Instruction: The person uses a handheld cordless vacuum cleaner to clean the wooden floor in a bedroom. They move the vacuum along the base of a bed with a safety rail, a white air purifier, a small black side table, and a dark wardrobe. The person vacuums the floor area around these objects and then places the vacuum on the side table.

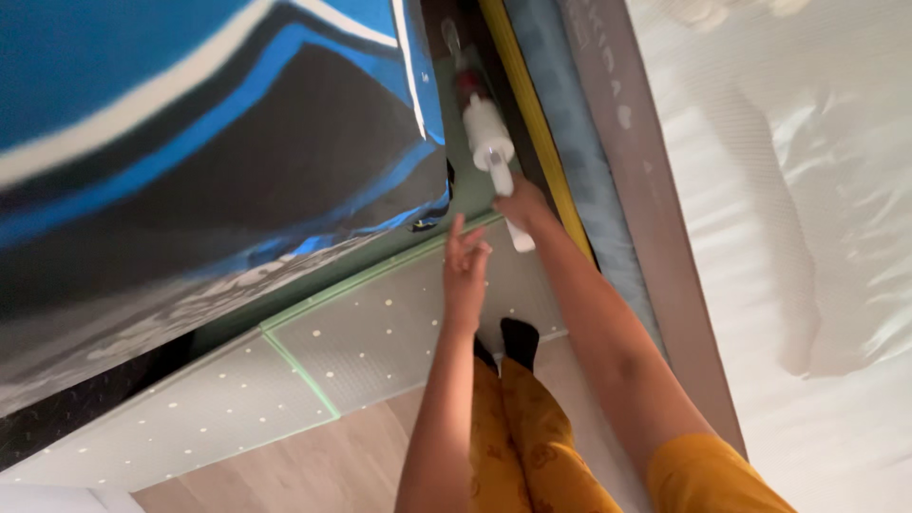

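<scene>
As the right hand gripped the white roller by its handle, it looked light, rigid, easily steered; left hand hovered open alongside.

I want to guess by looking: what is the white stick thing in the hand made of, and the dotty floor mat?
The white handheld tool in the right hand looks like smooth hard plastic; it shines slightly. The grey mat with pale dots and green edging looks like soft matte foam, though that is less sure.
</scene>
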